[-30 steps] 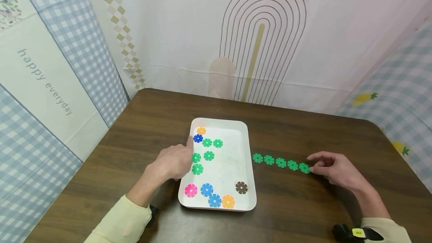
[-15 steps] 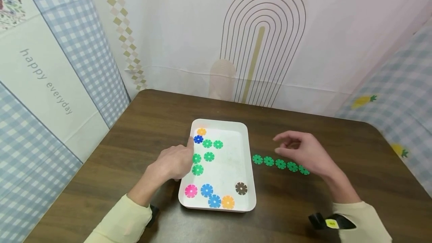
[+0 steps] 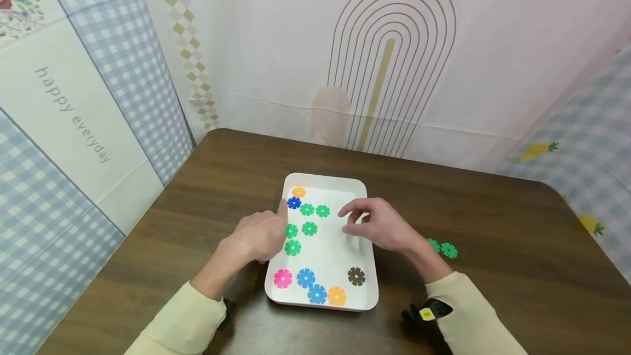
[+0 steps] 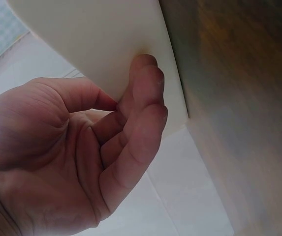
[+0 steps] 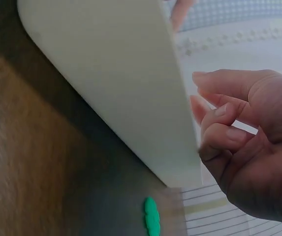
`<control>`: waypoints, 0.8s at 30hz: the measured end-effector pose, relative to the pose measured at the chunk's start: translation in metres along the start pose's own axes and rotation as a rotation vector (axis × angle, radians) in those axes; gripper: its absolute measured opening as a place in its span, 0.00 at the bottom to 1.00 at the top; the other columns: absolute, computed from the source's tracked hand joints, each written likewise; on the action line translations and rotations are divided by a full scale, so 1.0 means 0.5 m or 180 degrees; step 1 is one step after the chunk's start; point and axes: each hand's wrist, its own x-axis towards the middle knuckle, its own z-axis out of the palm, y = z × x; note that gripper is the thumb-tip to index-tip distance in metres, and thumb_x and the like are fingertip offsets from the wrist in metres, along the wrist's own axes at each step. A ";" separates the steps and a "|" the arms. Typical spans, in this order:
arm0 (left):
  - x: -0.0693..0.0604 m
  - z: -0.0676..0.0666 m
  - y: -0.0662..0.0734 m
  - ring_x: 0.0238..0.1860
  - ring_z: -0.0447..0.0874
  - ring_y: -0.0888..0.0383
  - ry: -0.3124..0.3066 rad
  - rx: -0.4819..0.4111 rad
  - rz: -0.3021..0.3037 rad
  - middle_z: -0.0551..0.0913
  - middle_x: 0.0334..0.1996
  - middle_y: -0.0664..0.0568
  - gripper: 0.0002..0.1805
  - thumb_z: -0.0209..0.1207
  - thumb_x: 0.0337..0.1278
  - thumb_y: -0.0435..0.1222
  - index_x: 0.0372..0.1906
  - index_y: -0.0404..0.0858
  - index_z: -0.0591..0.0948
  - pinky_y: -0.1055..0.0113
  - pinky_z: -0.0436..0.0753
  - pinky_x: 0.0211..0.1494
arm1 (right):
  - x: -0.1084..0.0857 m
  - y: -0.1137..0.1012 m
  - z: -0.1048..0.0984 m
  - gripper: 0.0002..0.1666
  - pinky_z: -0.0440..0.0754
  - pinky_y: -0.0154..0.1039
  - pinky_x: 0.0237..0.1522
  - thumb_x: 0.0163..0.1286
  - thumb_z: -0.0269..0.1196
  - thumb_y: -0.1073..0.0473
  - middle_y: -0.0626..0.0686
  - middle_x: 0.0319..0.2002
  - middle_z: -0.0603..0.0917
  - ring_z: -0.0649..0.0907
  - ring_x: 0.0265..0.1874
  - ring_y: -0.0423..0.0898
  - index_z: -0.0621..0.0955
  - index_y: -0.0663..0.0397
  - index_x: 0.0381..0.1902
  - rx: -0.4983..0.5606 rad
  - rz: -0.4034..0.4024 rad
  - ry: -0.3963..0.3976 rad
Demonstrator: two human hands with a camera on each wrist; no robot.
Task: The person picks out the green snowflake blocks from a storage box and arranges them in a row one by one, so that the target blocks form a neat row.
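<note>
Away from the green row (image 3: pixel 447 250), the right grip (image 3: pixel 382 226) has come left over the white tray (image 3: pixel 327 262), a little apart with nothing showing in it, and the nearest green disc (image 3: pixel 322 211) lies flat in the tray just left of its tips, while the left grip (image 3: pixel 263 234) holds the tray.
</note>
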 end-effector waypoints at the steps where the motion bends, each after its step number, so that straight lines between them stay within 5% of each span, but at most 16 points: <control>1: 0.001 0.000 0.001 0.18 0.71 0.54 -0.0007 -0.0005 -0.0007 0.77 0.25 0.47 0.45 0.58 0.75 0.37 0.85 0.32 0.47 0.66 0.68 0.24 | 0.002 0.000 0.004 0.13 0.82 0.43 0.44 0.68 0.73 0.62 0.49 0.37 0.86 0.81 0.40 0.48 0.89 0.54 0.50 -0.0023 -0.0003 0.0006; 9: 0.000 0.001 0.002 0.18 0.71 0.54 -0.0011 0.0045 -0.0015 0.77 0.25 0.46 0.45 0.58 0.74 0.36 0.85 0.32 0.47 0.66 0.67 0.24 | 0.019 -0.016 0.033 0.11 0.81 0.41 0.46 0.68 0.73 0.61 0.48 0.38 0.87 0.81 0.40 0.46 0.90 0.52 0.48 -0.0064 -0.0070 -0.0020; 24: 0.000 0.001 0.000 0.19 0.74 0.53 0.0004 -0.0028 -0.0003 0.77 0.25 0.47 0.45 0.59 0.75 0.38 0.85 0.32 0.48 0.66 0.68 0.23 | 0.059 -0.024 0.079 0.14 0.74 0.35 0.32 0.67 0.73 0.63 0.50 0.34 0.84 0.78 0.33 0.45 0.89 0.53 0.51 0.0056 -0.0064 -0.0306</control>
